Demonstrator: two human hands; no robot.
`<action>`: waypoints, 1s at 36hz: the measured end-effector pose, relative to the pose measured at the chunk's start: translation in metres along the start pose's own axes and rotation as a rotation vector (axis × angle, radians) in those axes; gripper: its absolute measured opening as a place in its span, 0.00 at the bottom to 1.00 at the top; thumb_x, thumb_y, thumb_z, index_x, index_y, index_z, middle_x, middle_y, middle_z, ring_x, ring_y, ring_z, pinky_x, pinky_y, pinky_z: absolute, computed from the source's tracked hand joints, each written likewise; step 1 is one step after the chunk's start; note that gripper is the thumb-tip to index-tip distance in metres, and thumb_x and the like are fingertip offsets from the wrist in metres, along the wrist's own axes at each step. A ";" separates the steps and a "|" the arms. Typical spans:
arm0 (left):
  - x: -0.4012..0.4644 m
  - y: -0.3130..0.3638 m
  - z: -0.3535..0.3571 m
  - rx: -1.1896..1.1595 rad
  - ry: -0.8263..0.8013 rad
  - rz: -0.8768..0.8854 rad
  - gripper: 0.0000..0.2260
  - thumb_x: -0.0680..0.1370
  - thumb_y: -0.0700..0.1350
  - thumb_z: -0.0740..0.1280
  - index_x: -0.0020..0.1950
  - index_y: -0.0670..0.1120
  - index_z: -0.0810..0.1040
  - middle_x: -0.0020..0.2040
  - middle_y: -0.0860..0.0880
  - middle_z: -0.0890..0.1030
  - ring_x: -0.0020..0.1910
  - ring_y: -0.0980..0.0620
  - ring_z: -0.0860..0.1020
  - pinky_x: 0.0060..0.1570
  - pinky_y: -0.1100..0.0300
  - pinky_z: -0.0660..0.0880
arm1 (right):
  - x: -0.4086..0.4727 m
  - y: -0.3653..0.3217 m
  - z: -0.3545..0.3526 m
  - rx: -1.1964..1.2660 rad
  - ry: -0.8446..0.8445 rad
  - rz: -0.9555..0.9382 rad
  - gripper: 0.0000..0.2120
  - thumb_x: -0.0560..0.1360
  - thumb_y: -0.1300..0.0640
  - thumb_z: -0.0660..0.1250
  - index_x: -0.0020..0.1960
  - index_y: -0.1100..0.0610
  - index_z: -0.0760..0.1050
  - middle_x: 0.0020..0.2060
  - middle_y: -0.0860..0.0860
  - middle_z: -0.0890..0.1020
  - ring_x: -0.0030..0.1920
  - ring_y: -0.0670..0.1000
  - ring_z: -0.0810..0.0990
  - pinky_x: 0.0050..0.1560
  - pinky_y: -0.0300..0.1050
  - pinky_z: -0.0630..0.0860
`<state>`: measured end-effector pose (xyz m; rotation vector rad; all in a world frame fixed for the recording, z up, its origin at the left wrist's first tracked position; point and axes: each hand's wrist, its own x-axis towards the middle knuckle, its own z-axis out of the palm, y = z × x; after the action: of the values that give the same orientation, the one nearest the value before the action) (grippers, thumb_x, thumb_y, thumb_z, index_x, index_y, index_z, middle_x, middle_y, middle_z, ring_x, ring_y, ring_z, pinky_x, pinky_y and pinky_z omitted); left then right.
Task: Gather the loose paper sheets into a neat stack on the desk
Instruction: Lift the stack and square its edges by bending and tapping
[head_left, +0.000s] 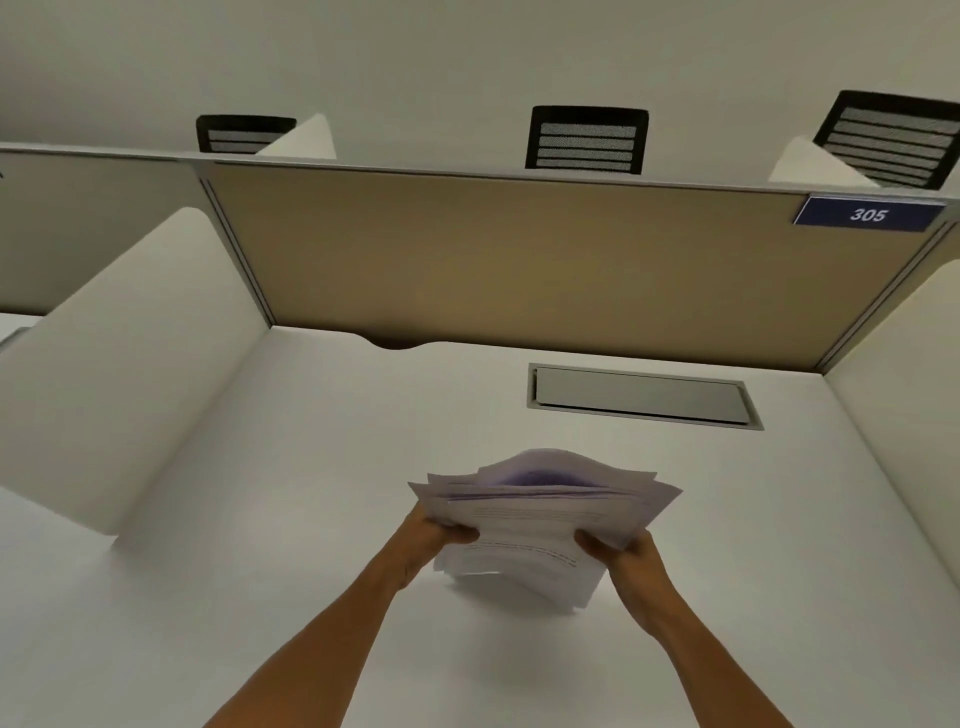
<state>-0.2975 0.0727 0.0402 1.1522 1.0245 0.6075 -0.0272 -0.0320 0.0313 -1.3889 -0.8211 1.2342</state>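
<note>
A bundle of white printed paper sheets (540, 514) is held above the white desk (311, 519), near its middle. The sheets are uneven, with corners fanned out at the far side and the near edge sagging. My left hand (434, 535) grips the bundle's left side, thumb on top. My right hand (631, 558) grips the right side the same way. Both forearms reach in from the bottom edge. I see no other loose sheets on the desk.
A tan partition panel (519, 260) closes the back of the desk, with a blue "305" tag (867, 214) at its top right. White side dividers (130, 353) flank the desk. A grey cable hatch (641, 395) sits at the back right. Black chairs (587, 139) stand beyond.
</note>
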 end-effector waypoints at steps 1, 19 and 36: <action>0.000 0.000 0.000 0.002 0.005 0.005 0.24 0.62 0.40 0.80 0.54 0.58 0.84 0.54 0.51 0.86 0.54 0.55 0.83 0.49 0.62 0.81 | 0.001 -0.001 -0.002 0.001 -0.006 -0.004 0.22 0.68 0.56 0.79 0.61 0.47 0.82 0.55 0.52 0.87 0.54 0.50 0.85 0.48 0.43 0.84; 0.000 0.002 0.013 0.129 0.121 0.098 0.20 0.71 0.41 0.77 0.54 0.64 0.83 0.52 0.55 0.86 0.53 0.56 0.83 0.48 0.62 0.82 | 0.005 0.000 -0.006 -0.002 -0.078 0.036 0.25 0.66 0.51 0.80 0.63 0.47 0.81 0.57 0.52 0.86 0.58 0.52 0.84 0.55 0.48 0.80; -0.007 0.009 0.006 0.123 0.205 0.137 0.15 0.63 0.52 0.80 0.48 0.63 0.85 0.49 0.55 0.88 0.48 0.55 0.85 0.44 0.62 0.83 | 0.004 -0.013 -0.005 -0.100 -0.095 0.062 0.24 0.61 0.46 0.81 0.56 0.44 0.84 0.52 0.50 0.88 0.52 0.49 0.86 0.47 0.43 0.83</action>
<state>-0.2943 0.0671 0.0514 1.2955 1.1762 0.7925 -0.0195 -0.0264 0.0419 -1.4538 -0.9220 1.3301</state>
